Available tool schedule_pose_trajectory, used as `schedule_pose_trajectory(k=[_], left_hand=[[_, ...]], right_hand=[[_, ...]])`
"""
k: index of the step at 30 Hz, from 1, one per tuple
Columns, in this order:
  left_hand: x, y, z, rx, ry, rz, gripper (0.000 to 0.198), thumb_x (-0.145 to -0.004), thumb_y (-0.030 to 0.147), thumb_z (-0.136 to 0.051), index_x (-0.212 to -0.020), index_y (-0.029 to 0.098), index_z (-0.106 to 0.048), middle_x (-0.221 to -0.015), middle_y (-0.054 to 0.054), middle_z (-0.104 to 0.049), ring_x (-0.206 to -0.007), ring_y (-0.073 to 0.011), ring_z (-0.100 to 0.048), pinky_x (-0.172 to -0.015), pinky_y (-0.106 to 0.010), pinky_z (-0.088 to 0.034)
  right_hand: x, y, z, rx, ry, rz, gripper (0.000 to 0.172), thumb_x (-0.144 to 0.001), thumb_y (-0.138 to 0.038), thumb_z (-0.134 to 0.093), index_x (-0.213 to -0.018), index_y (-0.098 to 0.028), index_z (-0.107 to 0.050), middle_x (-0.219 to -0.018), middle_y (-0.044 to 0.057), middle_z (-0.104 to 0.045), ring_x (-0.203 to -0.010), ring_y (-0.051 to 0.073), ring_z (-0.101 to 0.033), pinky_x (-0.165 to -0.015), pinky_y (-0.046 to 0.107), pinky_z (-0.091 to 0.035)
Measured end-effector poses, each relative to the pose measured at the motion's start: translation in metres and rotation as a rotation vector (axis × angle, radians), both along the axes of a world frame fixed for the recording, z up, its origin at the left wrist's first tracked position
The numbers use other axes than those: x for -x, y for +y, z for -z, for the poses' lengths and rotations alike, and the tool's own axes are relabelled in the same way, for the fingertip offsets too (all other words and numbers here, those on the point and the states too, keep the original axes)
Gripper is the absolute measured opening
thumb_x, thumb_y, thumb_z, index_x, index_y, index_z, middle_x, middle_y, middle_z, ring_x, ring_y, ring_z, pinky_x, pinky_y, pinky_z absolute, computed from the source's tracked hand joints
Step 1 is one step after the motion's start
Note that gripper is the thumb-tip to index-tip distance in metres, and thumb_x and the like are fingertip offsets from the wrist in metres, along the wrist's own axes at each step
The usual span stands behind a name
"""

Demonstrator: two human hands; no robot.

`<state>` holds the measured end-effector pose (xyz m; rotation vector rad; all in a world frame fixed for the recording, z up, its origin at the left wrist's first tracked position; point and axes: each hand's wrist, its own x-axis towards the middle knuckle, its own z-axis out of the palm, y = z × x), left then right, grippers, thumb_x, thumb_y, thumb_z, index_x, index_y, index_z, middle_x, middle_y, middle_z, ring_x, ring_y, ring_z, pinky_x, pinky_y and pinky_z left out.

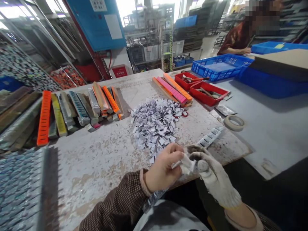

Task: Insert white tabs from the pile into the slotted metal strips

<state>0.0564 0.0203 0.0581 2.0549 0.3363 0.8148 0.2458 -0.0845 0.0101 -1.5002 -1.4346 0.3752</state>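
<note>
My bare left hand [166, 166] is closed, its thumb and fingers pinching a small crumpled white piece [187, 163]. My right hand [214, 173], in a white knitted glove with dark-stained fingertips, is curled close against the other side of that piece. Whether the gloved fingers also grip it cannot be made out. Just beyond my hands lies a heap of small white-grey chips [155, 123] on the worn table [96, 166]. A short silvery segmented strip [210, 137] lies beyond my right hand.
Orange, yellow and grey slotted bars [43, 118] line the left side. A tray of shiny pieces [21, 189] stands near left. Pink and orange bars [172, 89], red trays [208, 93], a tape roll [234, 122] and blue crates [221, 66] are at right. A person [238, 38] sits beyond.
</note>
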Motion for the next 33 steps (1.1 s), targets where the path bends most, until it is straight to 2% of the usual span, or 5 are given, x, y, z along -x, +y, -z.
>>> schedule_pose_trajectory(k=[8, 15, 24, 29, 33], left_hand=[[0.021, -0.023, 0.002, 0.232, 0.231, -0.055, 0.044, -0.085, 0.044, -0.079, -0.116, 0.018, -0.062, -0.099, -0.006, -0.067, -0.081, -0.0172, -0.059, -0.071, -0.026, -0.047], [0.016, -0.032, 0.006, 0.341, 0.356, 0.074, 0.051, -0.102, 0.054, -0.054, -0.066, 0.017, -0.051, -0.06, 0.003, -0.048, -0.057, -0.0105, -0.046, -0.055, -0.022, -0.034], [0.012, -0.061, -0.005, 0.18, 0.214, 0.35, 0.056, -0.105, 0.059, -0.04, -0.063, 0.022, -0.036, -0.062, -0.001, -0.047, -0.06, -0.0138, -0.045, -0.058, -0.027, -0.039], [0.011, -0.058, 0.007, 0.014, 0.364, -0.194, 0.058, -0.102, 0.056, -0.051, -0.059, 0.021, -0.033, -0.057, 0.001, -0.045, -0.055, -0.013, -0.041, -0.054, -0.028, -0.03], [0.012, -0.06, 0.011, -0.064, 0.361, -0.032, 0.049, -0.106, 0.042, -0.049, -0.063, 0.02, -0.041, -0.064, -0.001, -0.055, -0.061, -0.0136, -0.049, -0.058, -0.026, -0.036]], right_hand=[[0.01, -0.007, -0.01, 0.017, -0.025, 0.084, 0.03, -0.099, -0.049, -0.057, -0.104, -0.023, -0.071, -0.111, 0.009, -0.077, -0.107, 0.028, -0.073, -0.091, 0.038, -0.064], [0.02, -0.02, -0.028, -0.217, -0.159, -0.076, 0.018, -0.101, -0.027, -0.052, -0.086, -0.029, -0.062, -0.097, 0.005, -0.075, -0.103, 0.025, -0.074, -0.083, 0.033, -0.066], [0.002, -0.058, 0.019, -0.004, -0.071, -0.064, 0.028, -0.103, -0.029, -0.047, -0.1, -0.035, -0.074, -0.081, 0.0, -0.077, -0.061, 0.021, -0.071, -0.06, 0.033, -0.064], [0.011, -0.053, 0.008, -0.058, -0.061, 0.031, 0.025, -0.102, -0.033, -0.052, -0.121, -0.029, -0.067, -0.115, 0.009, -0.075, -0.09, 0.025, -0.076, -0.072, 0.033, -0.067], [0.027, -0.043, 0.002, -0.074, 0.032, -0.107, 0.018, -0.102, -0.036, -0.054, -0.112, -0.028, -0.066, -0.122, 0.01, -0.071, -0.1, 0.026, -0.075, -0.083, 0.035, -0.068]])
